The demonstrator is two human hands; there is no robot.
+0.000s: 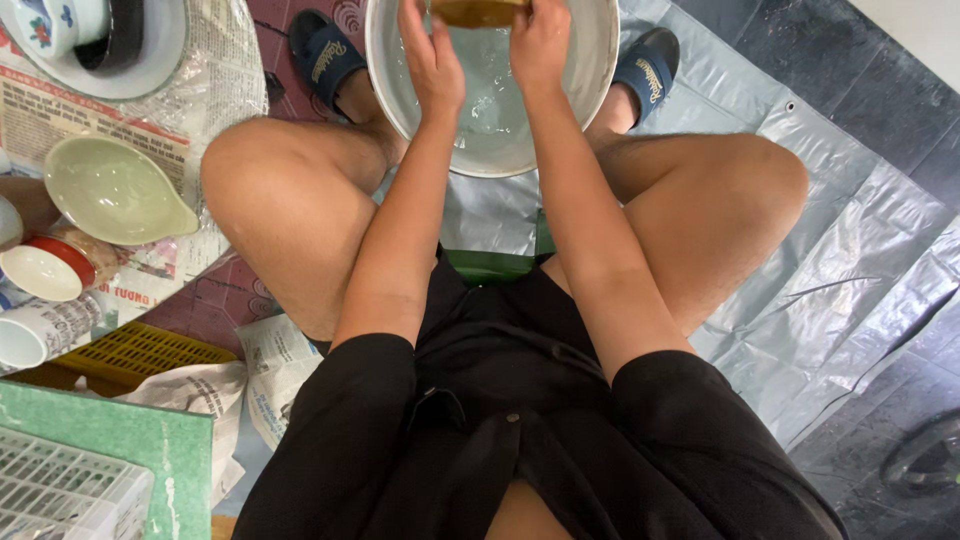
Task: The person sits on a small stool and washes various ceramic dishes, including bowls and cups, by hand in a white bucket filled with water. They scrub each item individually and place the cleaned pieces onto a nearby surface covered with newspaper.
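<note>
I sit over a round metal basin point(590, 70) with water in it, set between my feet. Both hands reach into it. My left hand point(432, 62) and my right hand point(540, 42) hold a brown round object point(480, 10) at the top edge of the view. Most of that object is cut off, so I cannot tell what it is. My left hand's fingers spread along its left side. My right hand grips its right side.
To the left, on newspaper and plastic wrap, lie a pale green spouted bowl point(112, 190), a red-rimmed white bowl point(45, 270), a white cup point(35, 335) and a white dish point(120, 45). A yellow crate point(130, 355) and white basket point(65, 495) sit lower left. Grey tarp point(830, 260) covers the right.
</note>
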